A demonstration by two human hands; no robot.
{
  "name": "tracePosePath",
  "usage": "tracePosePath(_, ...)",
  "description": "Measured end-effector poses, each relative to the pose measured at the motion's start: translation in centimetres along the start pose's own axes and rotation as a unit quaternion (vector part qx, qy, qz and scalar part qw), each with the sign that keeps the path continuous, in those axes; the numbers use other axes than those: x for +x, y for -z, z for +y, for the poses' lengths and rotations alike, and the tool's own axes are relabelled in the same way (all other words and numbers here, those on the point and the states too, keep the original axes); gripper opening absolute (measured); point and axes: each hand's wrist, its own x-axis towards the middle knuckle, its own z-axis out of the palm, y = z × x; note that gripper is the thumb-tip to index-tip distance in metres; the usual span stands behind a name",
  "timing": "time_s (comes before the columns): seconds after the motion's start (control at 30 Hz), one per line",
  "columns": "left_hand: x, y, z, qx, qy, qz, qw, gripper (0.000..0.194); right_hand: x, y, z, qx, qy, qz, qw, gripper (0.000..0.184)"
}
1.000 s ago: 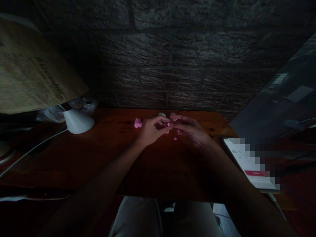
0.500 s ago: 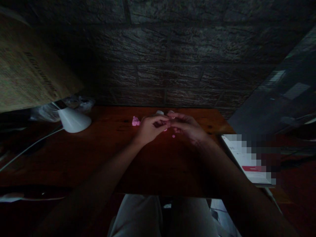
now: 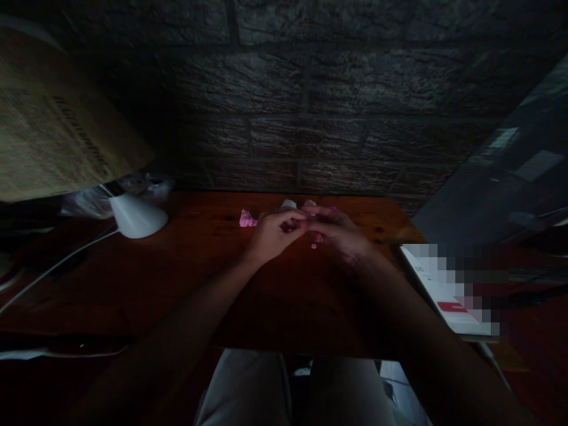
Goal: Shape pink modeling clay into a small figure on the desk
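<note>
My left hand (image 3: 276, 232) and my right hand (image 3: 336, 229) meet fingertip to fingertip above the wooden table (image 3: 275, 296). Both are closed in a pinch, and whatever lies between the fingertips is hidden or too small to name. Left of my left hand sits a lumpy pink piece (image 3: 247, 219), like modelling clay. A tiny round pink bit (image 3: 313, 246) lies just below my right fingers. Behind the hands, a white object (image 3: 288, 203) and a pale pinkish one (image 3: 309, 203) are partly covered. A bright pink spot (image 3: 334, 207) peeks out past my right hand.
On the left stand a white cone-shaped lamp base (image 3: 139, 217) with a cable and a large brown paper shade or bag (image 3: 57, 130). Clear plastic (image 3: 84, 203) lies behind it. At the right edge rests a lit tablet-like screen (image 3: 437, 290). A brick wall (image 3: 275, 83) backs the table.
The view has shifted slightly. My fingers stay pinched together, with small movements in the right hand; a bright pink spot behind it now shows.
</note>
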Motion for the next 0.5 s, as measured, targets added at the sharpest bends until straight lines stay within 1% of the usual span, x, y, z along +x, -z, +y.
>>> tracePosePath(0.23,0.0,-0.1,0.1,-0.007,0.014,0.009,1.000,0.010,-0.2,-0.2,-0.2,-0.003,-0.006,0.010,1.000,0.050)
tracePosePath(0.33,0.1,0.0,0.0,-0.025,0.031,0.009,0.999,0.006,-0.2,0.4,-0.5,-0.020,-0.016,0.012,1.000,0.050)
tracePosePath(0.4,0.1,0.0,-0.1,-0.050,0.051,0.014,0.997,0.007,-0.1,1.4,-0.8,-0.054,-0.004,0.037,0.998,0.046)
tracePosePath(0.43,0.1,0.0,-0.1,-0.063,0.063,0.019,0.996,0.008,-0.1,2.0,-1.0,-0.085,0.000,0.038,0.996,0.044)
tracePosePath(0.47,0.1,0.0,-0.2,-0.076,0.076,0.025,0.994,0.010,-0.1,2.6,-1.1,-0.126,0.004,0.030,0.992,0.041)
tracePosePath(0.5,0.1,0.0,-0.3,-0.090,0.088,0.029,0.992,0.011,-0.1,3.1,-1.2,-0.175,0.007,0.002,0.985,0.039)
